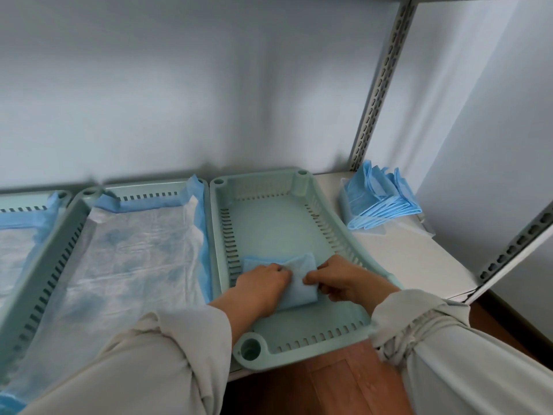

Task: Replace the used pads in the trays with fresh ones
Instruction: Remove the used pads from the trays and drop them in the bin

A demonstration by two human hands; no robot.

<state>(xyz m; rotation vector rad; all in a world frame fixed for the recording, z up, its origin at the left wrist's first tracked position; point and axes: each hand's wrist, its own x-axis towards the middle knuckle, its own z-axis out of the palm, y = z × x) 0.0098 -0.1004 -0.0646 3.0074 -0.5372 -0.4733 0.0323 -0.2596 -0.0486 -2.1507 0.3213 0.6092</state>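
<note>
Head view, looking down at a white shelf (pixel 413 259). My sleeves (pixel 149 360) cover the near part of the middle tray (pixel 74 235) and hide the near right corner of the empty green tray (pixel 269 223). A third tray (pixel 18 205) is cut off at the left edge. My fingertips are tucked into the cloth, so the exact grip is hard to make out.

Both my hands meet over the near half of the empty tray. My left hand (pixel 263 283), knuckles up and fingers curled, holds one edge of a folded blue pad (pixel 287 280). My right hand (pixel 338 280) pinches the other edge. The pad lies on the tray floor, toward the left wall.

The middle tray is lined with a spread white-and-blue pad (pixel 131 250). A stack of folded blue pads (pixel 377 199) sits at the shelf's far right corner, beside a slotted metal post (pixel 380 85).
</note>
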